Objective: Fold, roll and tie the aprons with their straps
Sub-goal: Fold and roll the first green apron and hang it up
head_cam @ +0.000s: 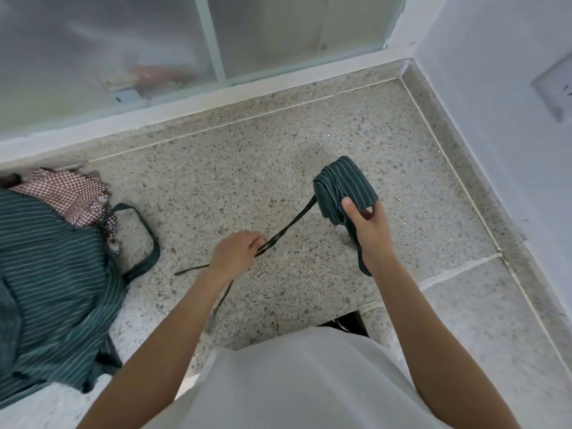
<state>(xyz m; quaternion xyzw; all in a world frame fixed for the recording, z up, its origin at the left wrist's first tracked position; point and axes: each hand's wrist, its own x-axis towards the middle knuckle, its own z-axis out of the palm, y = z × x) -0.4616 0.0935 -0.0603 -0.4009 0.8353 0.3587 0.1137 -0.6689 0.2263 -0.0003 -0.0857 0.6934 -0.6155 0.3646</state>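
At the far left of the speckled stone bench [247,156] lies a heap of unfolded cloth: a dark green apron with thin white stripes [52,283] spread loosely over the bench edge, and behind it, partly beneath it, a crumpled brown-and-white checked cloth [66,193]. A green loop strap [145,239] from the heap curls out onto the bare stone just beside it. Toward the middle, the left hand [233,253] has its fingers curled round a thin dark strap [291,224], pinching it taut; the loose tail of that strap trails past the wrist and down along the forearm. The strap runs up and to the right to a rolled green striped apron [343,187], which is held up off the bench. The right hand [368,227] grips the lower end of this roll, thumb pressed on its front and fingers wrapped behind it, with a second strap end [360,258] hanging down beside the wrist. Frosted glass panes [123,41] back the bench, and a pale wall [495,119] closes the right side.
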